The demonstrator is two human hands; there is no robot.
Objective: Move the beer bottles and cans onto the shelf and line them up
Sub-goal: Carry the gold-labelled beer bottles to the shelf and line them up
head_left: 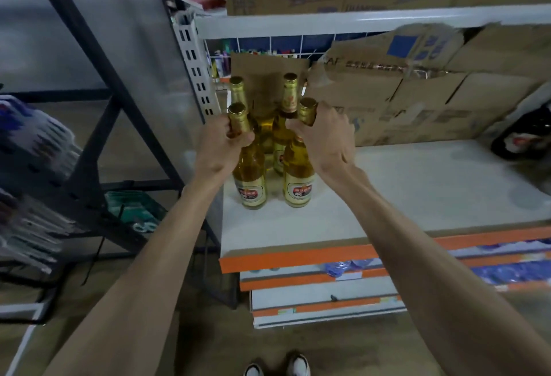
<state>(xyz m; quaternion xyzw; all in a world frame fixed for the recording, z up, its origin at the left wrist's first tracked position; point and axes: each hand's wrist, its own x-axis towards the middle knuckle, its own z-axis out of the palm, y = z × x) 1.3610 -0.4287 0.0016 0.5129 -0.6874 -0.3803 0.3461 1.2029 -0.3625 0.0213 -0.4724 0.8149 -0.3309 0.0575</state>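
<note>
While in hands [222,144], bottles [250,183] upright.

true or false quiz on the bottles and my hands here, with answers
1. The left hand grips the front left bottle by its neck. True.
2. The right hand lies flat on the shelf. False: it grips the front right bottle by its neck.
3. Two back bottles stand behind those. True.
4. The bottles are uncapped. False: all show gold caps.
5. Right of the bottles sit cardboard boxes. True.
</note>
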